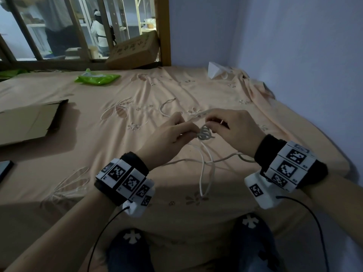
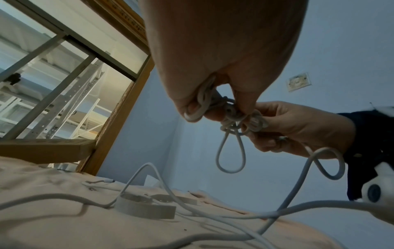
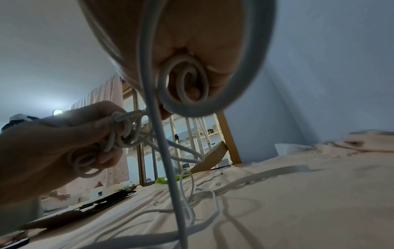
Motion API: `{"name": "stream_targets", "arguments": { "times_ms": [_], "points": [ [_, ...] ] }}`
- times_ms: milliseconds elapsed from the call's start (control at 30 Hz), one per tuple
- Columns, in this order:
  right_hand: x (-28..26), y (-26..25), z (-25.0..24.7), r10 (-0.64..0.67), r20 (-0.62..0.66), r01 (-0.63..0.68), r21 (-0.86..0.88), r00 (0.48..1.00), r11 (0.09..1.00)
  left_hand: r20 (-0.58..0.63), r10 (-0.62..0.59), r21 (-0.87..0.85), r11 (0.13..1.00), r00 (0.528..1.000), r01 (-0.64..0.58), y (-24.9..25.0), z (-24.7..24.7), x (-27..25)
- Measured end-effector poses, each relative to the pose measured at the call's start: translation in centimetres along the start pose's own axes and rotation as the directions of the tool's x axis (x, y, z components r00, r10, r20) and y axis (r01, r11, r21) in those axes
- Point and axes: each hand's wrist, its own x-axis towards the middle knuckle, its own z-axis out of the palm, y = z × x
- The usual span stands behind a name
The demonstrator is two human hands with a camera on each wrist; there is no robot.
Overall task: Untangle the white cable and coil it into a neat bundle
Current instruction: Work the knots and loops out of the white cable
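A: State the position of the white cable [image 1: 205,134] relative to the bed sheet [image 1: 117,154].

B: The knotted section is held above the bed sheet, between both hands. Loose strands hang from it and lie on the sheet below.

A: Condition of the left hand [image 1: 169,138]?

B: Grip narrow, fingers curled round the left side of the knot. The left wrist view shows what the head view does not: several loops [image 2: 204,101] are bunched inside the fingers, and one long loop [image 2: 230,155] hangs free under the knot.

A: Condition of the right hand [image 1: 229,128]?

B: Grip narrow, pinching the right side of the knot. Only the right wrist view shows a small spiral of cable [image 3: 187,84] pressed against its fingers.

A: Other items, referenced to the bed sheet?

B: On its left part lies flat cardboard [image 1: 29,122]; at its far side a green packet [image 1: 98,78]. A flat white band [image 2: 147,208] lies on the sheet beneath the hands, clear in the left wrist view only.
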Motion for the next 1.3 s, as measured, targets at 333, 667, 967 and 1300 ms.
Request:
{"name": "stream_targets", "arguments": {
  "times_ms": [333,667,967,1300],
  "points": [
    [-0.6,-1.1,-0.1,-0.113,0.072,0.113,-0.001,0.991,0.994,-0.094,-0.026,0.032,0.999,0.995,0.029,-0.6,0.6,-0.2],
    [-0.7,-1.4,0.8,0.005,0.195,-0.027,0.109,0.981,0.994,-0.168,-0.018,-0.012,1.0,0.986,0.016,-0.2,1.0,0.2],
    [-0.8,-1.1,2.6,0.001,0.093,0.004,-0.05,0.996,0.999,-0.203,-0.095,0.023,0.995,0.975,0.102,-0.7,1.3,0.7],
    [-0.5,-1.5,2.4,0.321,0.154,-0.351,0.548,0.935,0.759,-0.194,-0.087,-0.013,0.996,0.977,0.086,-0.5,1.4,0.5]
  ]
}}
